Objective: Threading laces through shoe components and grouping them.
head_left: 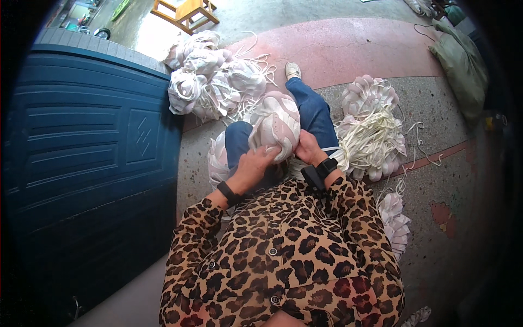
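Between my knees I hold a white and pale pink shoe upper [277, 126], or a small stack of them; I cannot tell how many. The fingers of my left hand [255, 165] are closed on its near left edge, thumb on top. My right hand [309, 147] is closed around its near right edge, the fingertips partly hidden behind it. White laces [343, 158] trail close beside my right wrist. Beside my left leg lie more pale uppers [218, 159], partly hidden by the leg.
A heap of bundled uppers [210, 76] lies ahead on the left, by a blue panelled door [92, 131]. To the right sits a stack of uppers with many laces [370, 128]; another bundle [393, 218] lies nearer. A wooden stool [185, 13] and a greenish sack [460, 71] stand farther off.
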The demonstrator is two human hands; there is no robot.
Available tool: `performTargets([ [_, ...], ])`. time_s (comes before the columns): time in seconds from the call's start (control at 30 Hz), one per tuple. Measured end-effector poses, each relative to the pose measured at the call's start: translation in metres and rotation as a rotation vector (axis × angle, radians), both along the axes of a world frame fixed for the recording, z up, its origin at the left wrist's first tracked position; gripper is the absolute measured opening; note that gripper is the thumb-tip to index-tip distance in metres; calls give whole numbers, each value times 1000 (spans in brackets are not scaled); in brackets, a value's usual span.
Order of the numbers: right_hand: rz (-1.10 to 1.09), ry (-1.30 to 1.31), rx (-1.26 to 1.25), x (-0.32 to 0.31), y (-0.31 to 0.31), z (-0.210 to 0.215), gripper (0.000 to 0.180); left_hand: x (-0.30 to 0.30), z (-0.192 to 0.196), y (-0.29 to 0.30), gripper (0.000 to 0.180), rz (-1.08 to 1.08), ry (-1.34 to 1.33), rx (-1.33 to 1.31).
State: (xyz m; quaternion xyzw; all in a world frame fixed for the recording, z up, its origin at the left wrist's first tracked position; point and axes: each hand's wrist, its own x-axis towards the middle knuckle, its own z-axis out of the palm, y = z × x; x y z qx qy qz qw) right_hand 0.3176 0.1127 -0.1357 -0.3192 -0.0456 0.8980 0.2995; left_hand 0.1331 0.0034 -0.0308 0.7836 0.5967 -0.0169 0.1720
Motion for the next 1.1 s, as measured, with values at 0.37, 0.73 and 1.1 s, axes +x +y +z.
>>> performTargets([
  [0.37, 414, -1258, 1249, -5, 2, 36, 47, -4, -53, 6, 45, -203, 76, 188],
  [0.73, 279, -1308, 1401, -8, -9, 22, 30, -19, -12, 28, 46, 467, -303, 317],
  [1.1, 224, -1114, 1383, 0, -20, 12, 33, -32, -92, 27, 21, 576, -341, 68],
])
